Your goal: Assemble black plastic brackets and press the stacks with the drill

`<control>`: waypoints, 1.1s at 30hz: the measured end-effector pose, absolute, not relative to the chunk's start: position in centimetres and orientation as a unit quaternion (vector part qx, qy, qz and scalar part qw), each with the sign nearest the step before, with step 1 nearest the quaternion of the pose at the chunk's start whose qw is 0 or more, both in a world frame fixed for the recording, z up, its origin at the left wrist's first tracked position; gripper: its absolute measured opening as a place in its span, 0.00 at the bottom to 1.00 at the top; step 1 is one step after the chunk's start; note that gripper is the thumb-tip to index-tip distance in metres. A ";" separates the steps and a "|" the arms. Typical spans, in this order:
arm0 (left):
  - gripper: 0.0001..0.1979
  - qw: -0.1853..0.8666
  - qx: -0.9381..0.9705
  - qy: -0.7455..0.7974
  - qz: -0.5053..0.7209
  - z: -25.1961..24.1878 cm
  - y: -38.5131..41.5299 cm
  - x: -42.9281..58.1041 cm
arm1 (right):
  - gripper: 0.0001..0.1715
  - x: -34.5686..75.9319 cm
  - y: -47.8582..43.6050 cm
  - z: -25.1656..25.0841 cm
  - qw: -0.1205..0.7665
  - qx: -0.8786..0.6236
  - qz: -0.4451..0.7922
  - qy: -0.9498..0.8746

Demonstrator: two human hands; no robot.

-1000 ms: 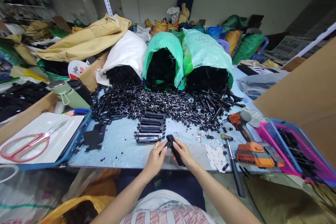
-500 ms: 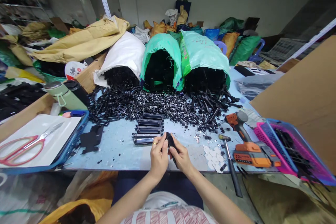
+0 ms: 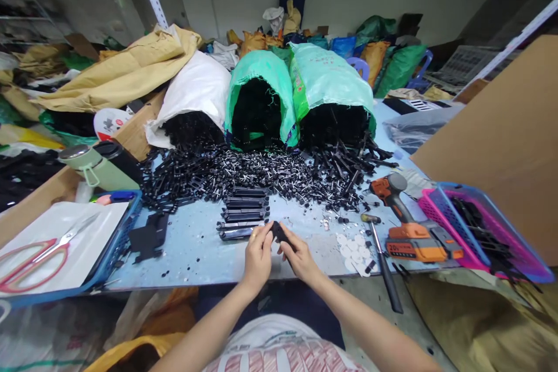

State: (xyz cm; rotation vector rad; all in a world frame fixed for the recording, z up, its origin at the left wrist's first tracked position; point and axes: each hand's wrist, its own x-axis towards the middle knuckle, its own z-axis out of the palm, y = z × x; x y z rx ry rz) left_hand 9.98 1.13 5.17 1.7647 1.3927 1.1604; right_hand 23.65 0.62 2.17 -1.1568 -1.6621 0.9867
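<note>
- Three big sacks lie on their sides at the far end of the surface (image 3: 196, 250): a white sack (image 3: 196, 90) on the left and two green sacks (image 3: 257, 70) beside it.
- All three sacks are open and full of small black parts, which spill out into a wide pile (image 3: 261, 171) in front of them.
- On the near left is a blue tray (image 3: 124, 232) with holes in its wall. It holds a white sheet (image 3: 65, 229), and red scissors (image 3: 30, 261) lie on the sheet.
- On the right is a pink and blue basket (image 3: 436, 218) with long black sticks (image 3: 479, 232) in it.
- A green flask (image 3: 93, 165) lies on its side just behind the tray.
- The black piece (image 3: 279, 233) is small, dark and a bit shiny, like hard plastic. It is held just above the near edge of the surface, in the middle.
- The left hand (image 3: 257, 258) and the right hand (image 3: 300, 258) meet at the black piece, and the fingers of both hands are pinched closed on it.
- Just behind the hands is a neat row of long, flat black bars (image 3: 244, 212).
- To the right lie little round white pads (image 3: 355, 247), a hammer (image 3: 383, 261) and an orange drill (image 3: 410, 241).
- The surface is pale blue and smooth, with tiny black bits on it.
</note>
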 end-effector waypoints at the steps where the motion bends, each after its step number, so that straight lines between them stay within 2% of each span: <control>1: 0.18 0.285 0.651 0.562 0.422 4.4 0.5 10.1 | 0.26 24.8 1.4 2.2 0.391 -0.468 0.380 -0.696; 4: 0.23 0.185 0.696 0.605 0.339 2.9 -0.7 10.1 | 0.26 30.0 5.4 2.8 0.309 -0.547 0.258 -0.734; 6: 0.28 0.126 0.794 0.538 0.253 2.5 -0.5 9.9 | 0.27 34.3 9.0 3.4 0.286 -0.651 0.139 -0.689; 9: 0.29 0.094 0.905 0.398 0.122 2.5 0.9 10.0 | 0.36 39.9 14.5 4.2 0.230 -0.824 -0.010 -0.518; 13: 0.25 0.068 0.929 0.363 0.033 2.7 2.5 10.6 | 0.40 43.4 18.9 4.6 0.142 -0.897 0.004 -0.419; 18: 0.26 0.025 0.906 0.421 0.021 3.1 2.0 10.2 | 0.49 43.6 19.1 4.1 0.140 -0.896 0.018 -0.420; 21: 0.25 0.018 0.901 0.434 0.007 2.9 1.7 10.0 | 0.49 43.5 18.1 4.3 0.118 -0.901 0.049 -0.415; 23: 0.23 0.019 0.899 0.437 0.003 2.6 1.7 10.0 | 0.43 43.2 17.2 4.9 0.131 -0.881 0.032 -0.454; 26: 0.20 0.026 0.894 0.448 0.000 2.1 2.0 9.8 | 0.24 41.7 14.4 5.7 0.153 -0.808 -0.014 -0.568; 28: 0.19 0.044 0.888 0.457 0.003 2.0 2.2 9.6 | 0.14 40.1 11.3 5.9 0.110 -0.737 0.031 -0.666; 31: 0.17 0.096 0.887 0.450 0.030 2.1 2.6 9.5 | 0.16 37.3 5.6 5.5 0.015 -0.570 0.138 -0.810; 33: 0.17 0.138 0.891 0.430 0.051 2.2 2.8 9.8 | 0.19 35.5 2.4 4.8 -0.003 -0.475 0.155 -0.866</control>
